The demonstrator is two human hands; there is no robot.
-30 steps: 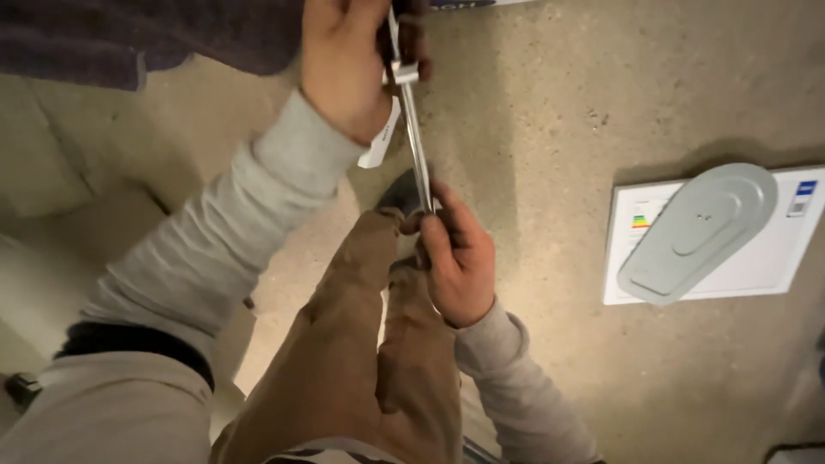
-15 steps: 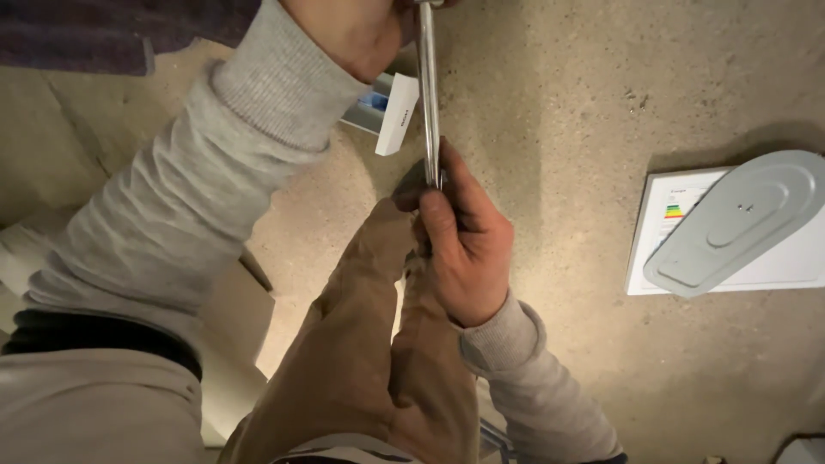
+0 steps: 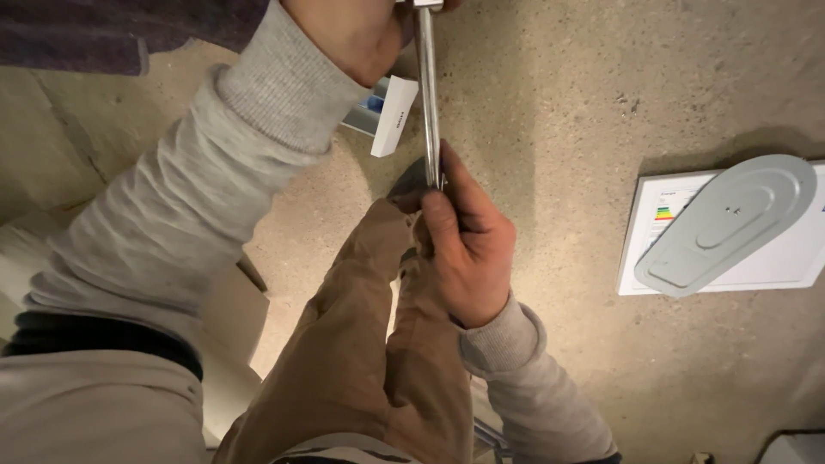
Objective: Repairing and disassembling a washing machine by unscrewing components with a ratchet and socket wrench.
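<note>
**Metal rod, held at both ends**

Rod [image 3: 427, 94]: slim, shiny metal, running straight from the top edge down toward the knee. Upper end clenched in left hand [image 3: 357, 30], mostly cut off by the frame's top edge. Lower end grasped in right hand [image 3: 464, 245], fingers [image 3: 430, 225] wrapped around it, thumb lying along the shaft. Hands apart, rod taut between them, above brown trousers [image 3: 369, 344].

White tag [image 3: 394, 116]: hanging just beside the rod, below the left hand. Small white-and-blue box [image 3: 365, 112] behind the tag, partly hidden by the grey sleeve [image 3: 198, 206].

Grey oval plate [image 3: 730, 223]: lying on a white sheet [image 3: 795, 258], well apart to the right, on speckled floor [image 3: 584, 103].
</note>
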